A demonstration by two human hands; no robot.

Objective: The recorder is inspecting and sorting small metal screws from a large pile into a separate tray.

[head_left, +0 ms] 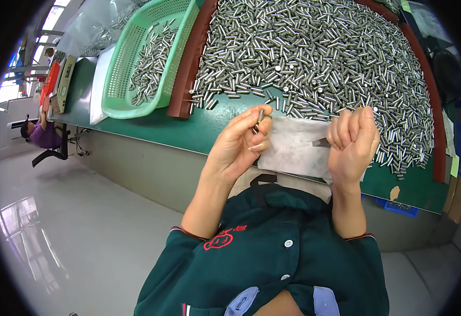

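Our left grip (238,139), nearly closed, pinches metal pins (261,116) at ten o'clock of the white sheet (292,152); slackening could drop them; our right grip (352,134) curls round a grey tool (321,142).

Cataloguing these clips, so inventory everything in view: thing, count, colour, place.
table: one, green, centre
basket: one, light green, upper left
metal pins: uncountable, silver, across table, in basket
border strips: several, maroon, around pins
sheet: one, white, centre
bag: at least one, clear, upper left
tray: one, blue, below table, right
cardboard: at least one, brown, right
co-worker: one, purple top, far left
dark piece: one, grey, centre
shirt: one, dark green, bottom
left hand: one, bare, pinching metal pins
right hand: one, bare, closed on dark piece
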